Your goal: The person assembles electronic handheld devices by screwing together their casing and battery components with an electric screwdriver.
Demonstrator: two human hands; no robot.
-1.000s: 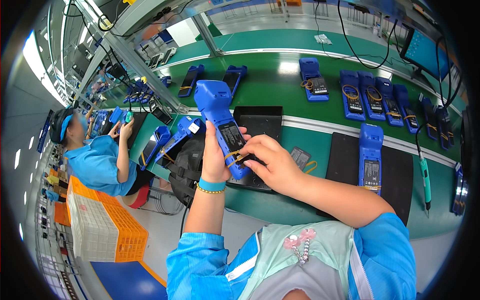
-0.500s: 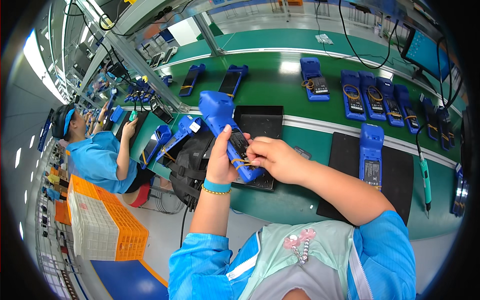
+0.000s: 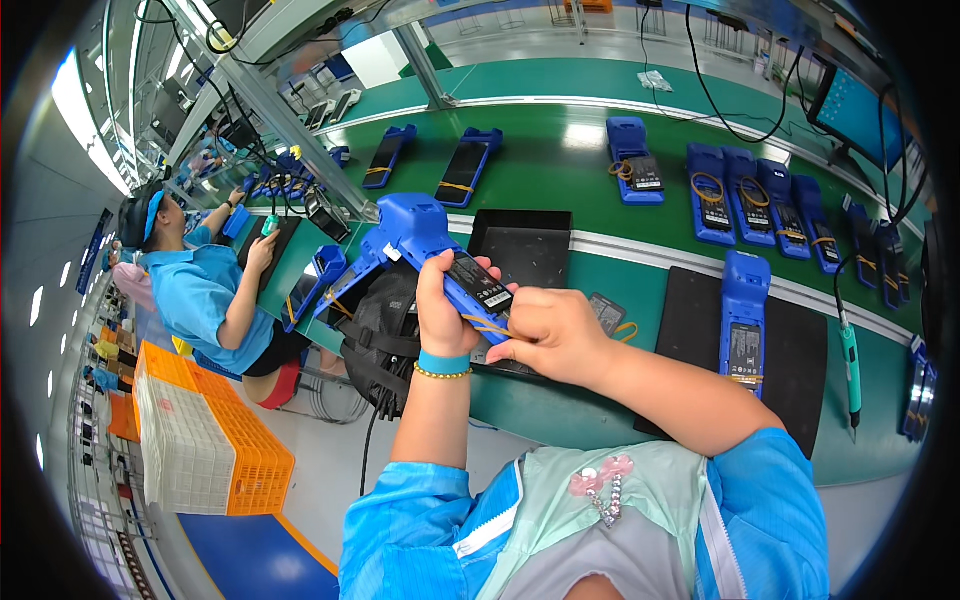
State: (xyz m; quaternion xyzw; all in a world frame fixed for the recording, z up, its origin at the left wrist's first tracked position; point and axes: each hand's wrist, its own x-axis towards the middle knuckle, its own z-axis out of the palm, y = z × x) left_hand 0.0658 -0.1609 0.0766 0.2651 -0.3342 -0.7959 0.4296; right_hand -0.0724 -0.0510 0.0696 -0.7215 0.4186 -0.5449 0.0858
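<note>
With the held blue terminal [image 3: 418, 232] as the clock's centre, the left hand [image 3: 446, 318] is gripping its body from six o'clock, fingers wrapping the sides, the battery [image 3: 482, 284] facing up. The right hand [image 3: 558, 328] is sitting at four o'clock, its fingers bunching narrowly beside the rubber band [image 3: 484, 325] crossing the terminal's five-o'clock end; whether they are pinching it, I cannot tell. The step in hand seems to be adjusting that band, so the next move is probably calling for a steady left grip and careful band tension. Beyond, a black tray [image 3: 520, 248] is lying at two o'clock on the green bench [image 3: 545, 412]; toward three, a second terminal [image 3: 745, 335] is resting on a black mat [image 3: 690, 335]. Farther off, more blue terminals [image 3: 708, 192] are lining up between two and three.
</note>
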